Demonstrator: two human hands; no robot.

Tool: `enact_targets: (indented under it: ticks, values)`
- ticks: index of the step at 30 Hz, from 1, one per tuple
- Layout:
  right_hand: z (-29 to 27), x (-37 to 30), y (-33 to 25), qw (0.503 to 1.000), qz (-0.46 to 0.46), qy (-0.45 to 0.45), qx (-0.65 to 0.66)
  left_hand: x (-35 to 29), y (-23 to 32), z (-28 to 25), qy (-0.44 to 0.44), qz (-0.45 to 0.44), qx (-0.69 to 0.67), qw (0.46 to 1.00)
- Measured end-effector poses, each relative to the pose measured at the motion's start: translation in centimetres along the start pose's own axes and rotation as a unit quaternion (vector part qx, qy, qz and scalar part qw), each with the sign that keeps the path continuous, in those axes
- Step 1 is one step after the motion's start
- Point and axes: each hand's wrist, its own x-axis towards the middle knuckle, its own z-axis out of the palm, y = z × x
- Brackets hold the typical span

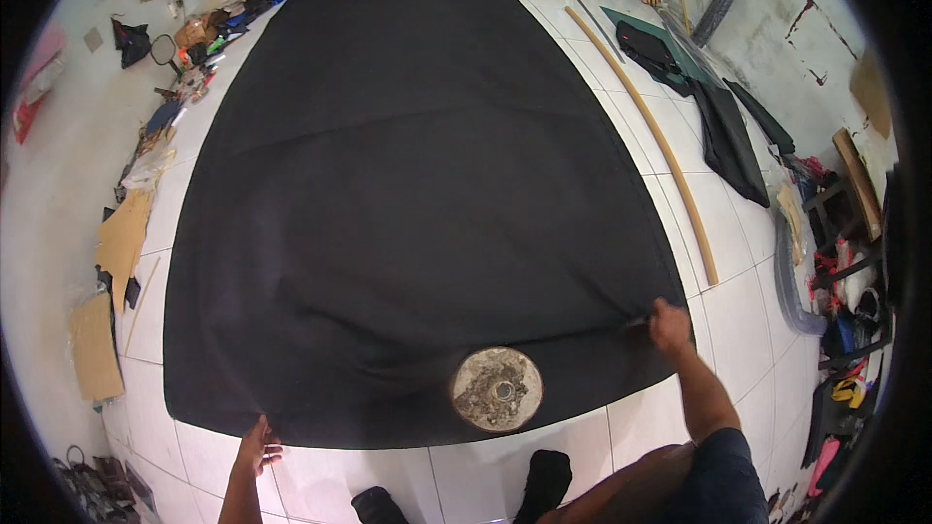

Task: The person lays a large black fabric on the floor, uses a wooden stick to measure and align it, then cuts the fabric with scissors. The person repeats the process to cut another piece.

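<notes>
A large black fabric sheet (437,194) lies spread over the tiled floor, with creases across its near part. My left hand (255,446) is at the sheet's near left edge, its thumb and a finger on the border and the other fingers loosely bent. By the right edge, my right hand (670,328) is closed on the fabric, and folds run toward it. A small pale streak shows beside that fist, too blurred to name. Between my hands, nearer the right one, a round, stained disc with a central hole (497,388) rests on the sheet.
A long tan strip (652,126) lies on the white tiles (738,320) right of the sheet. Beyond it are dark fabric pieces (733,141) and a clear plastic bin (791,277). Cardboard (95,344) and clutter line the left wall. My dark-covered feet (546,480) stand at the near edge.
</notes>
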Motion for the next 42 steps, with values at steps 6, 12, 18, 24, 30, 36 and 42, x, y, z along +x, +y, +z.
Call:
enact_targets:
  ticks: [6,12,18,24,30,36,42]
  values:
    - [-4.2,0.5,6.3,0.982,0.113,0.152,-0.02,7.6,-1.5,0.2,0.064,0.032,-0.083,0.994]
    - [-5.0,-7.3,14.2,0.969,0.212,-0.011,-0.127,6.0,3.1,6.9,0.212,0.105,-0.235,0.943]
    - [1.0,-6.9,9.9,0.986,0.154,0.042,0.047,7.5,10.0,-2.1,0.316,0.309,-0.339,0.831]
    - [-0.8,-4.7,3.1,0.992,0.096,0.022,0.081,2.2,14.8,-11.3,0.499,0.446,-0.263,0.695]
    - [-2.3,-5.2,-0.4,0.992,0.028,-0.049,0.109,4.7,1.0,-16.2,0.501,0.328,-0.318,0.735]
    - [-4.1,-5.3,-3.0,0.994,0.087,-0.055,0.044,6.5,-4.9,-2.9,0.082,0.245,-0.507,0.822]
    - [-3.9,-2.6,-2.3,0.989,0.144,0.019,-0.01,6.5,-3.3,-0.3,0.146,0.165,-0.395,0.892]
